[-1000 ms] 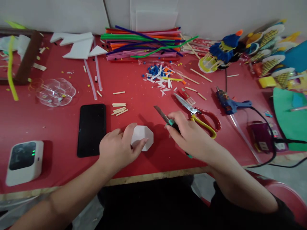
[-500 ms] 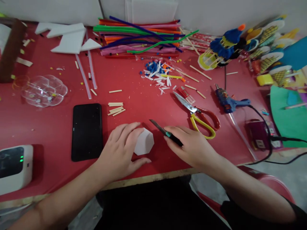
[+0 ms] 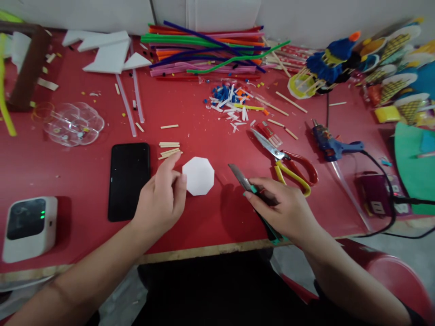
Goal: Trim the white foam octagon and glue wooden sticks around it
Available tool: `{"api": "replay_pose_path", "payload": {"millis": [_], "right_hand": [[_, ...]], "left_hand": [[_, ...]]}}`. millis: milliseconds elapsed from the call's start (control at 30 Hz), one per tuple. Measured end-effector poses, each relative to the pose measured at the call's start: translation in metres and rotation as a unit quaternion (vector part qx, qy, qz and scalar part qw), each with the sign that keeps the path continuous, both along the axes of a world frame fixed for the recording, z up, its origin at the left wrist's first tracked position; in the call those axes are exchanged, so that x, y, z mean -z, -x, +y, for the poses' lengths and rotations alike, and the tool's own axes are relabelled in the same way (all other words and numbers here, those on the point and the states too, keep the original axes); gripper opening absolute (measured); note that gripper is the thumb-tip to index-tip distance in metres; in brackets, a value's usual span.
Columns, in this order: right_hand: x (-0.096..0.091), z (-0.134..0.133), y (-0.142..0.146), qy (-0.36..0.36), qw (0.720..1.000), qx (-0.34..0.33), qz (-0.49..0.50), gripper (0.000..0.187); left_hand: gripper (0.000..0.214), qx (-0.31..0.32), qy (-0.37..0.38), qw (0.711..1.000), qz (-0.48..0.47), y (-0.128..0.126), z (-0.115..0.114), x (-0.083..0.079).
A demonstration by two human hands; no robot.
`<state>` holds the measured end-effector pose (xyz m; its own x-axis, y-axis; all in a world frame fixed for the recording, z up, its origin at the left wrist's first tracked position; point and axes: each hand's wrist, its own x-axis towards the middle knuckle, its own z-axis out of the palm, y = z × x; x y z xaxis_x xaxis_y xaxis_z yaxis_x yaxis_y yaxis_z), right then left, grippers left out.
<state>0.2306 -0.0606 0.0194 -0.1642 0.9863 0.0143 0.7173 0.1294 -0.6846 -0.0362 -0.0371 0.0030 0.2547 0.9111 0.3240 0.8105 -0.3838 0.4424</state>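
My left hand point(image 3: 162, 199) pinches the left edge of a white octagon foam piece point(image 3: 199, 175) and holds it tilted up a little above the red table point(image 3: 204, 145). My right hand point(image 3: 282, 208) is closed round a utility knife point(image 3: 245, 181) with a teal and black handle. Its blade points up and left, toward the octagon, a short gap away. Both hands are near the table's front edge.
A black phone point(image 3: 129, 180) lies left of my left hand, short wooden sticks point(image 3: 169, 151) just above it. Red-and-yellow scissors point(image 3: 288, 165), a blue glue gun point(image 3: 331, 146) with cord, pipe cleaners point(image 3: 207, 50), a clear tray point(image 3: 73, 123) and a white device point(image 3: 29, 226) surround them.
My left hand went from lying flat over the octagon to pinching its edge and raising it. The knife hand shifted slightly right and down.
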Motion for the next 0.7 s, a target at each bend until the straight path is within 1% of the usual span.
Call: {"api": "replay_pose_path", "payload": {"millis": [100,167,233,300,367,467,567,633,700], "right_hand": [[0.0,-0.004,0.0,-0.002,1.0,-0.008,-0.013,0.018],[0.0,-0.005,0.001,-0.008,1.0,-0.014,-0.027,0.019],[0.001,-0.006,0.003,-0.014,0.999,-0.024,-0.04,0.023],[0.003,-0.006,0.005,-0.021,0.998,-0.032,-0.049,0.028],[0.004,-0.005,0.007,-0.026,0.998,-0.034,-0.054,0.031],[0.004,-0.003,0.011,-0.027,0.997,-0.038,-0.053,0.036],[0.001,-0.002,0.016,-0.015,0.997,-0.058,-0.045,0.043],[0.0,-0.003,0.019,-0.006,0.996,-0.076,-0.043,0.044],[0.0,-0.003,0.021,0.002,0.995,-0.095,-0.044,0.044]], "left_hand": [[0.039,0.002,-0.054,0.994,0.095,0.0,0.003,0.003],[0.039,0.025,-0.079,0.989,0.12,-0.002,0.002,0.003],[0.044,0.087,-0.068,0.988,0.108,-0.006,0.0,0.003],[0.049,0.161,-0.038,0.981,0.101,-0.011,-0.002,0.003],[0.051,0.205,-0.017,0.973,0.104,-0.016,-0.004,0.004],[0.044,0.225,-0.024,0.969,0.101,-0.017,-0.007,0.005],[0.033,0.239,-0.077,0.963,0.097,-0.014,-0.009,0.006],[0.03,0.246,-0.106,0.958,0.101,-0.012,-0.011,0.007],[0.03,0.247,-0.105,0.958,0.105,-0.012,-0.012,0.007]]}}
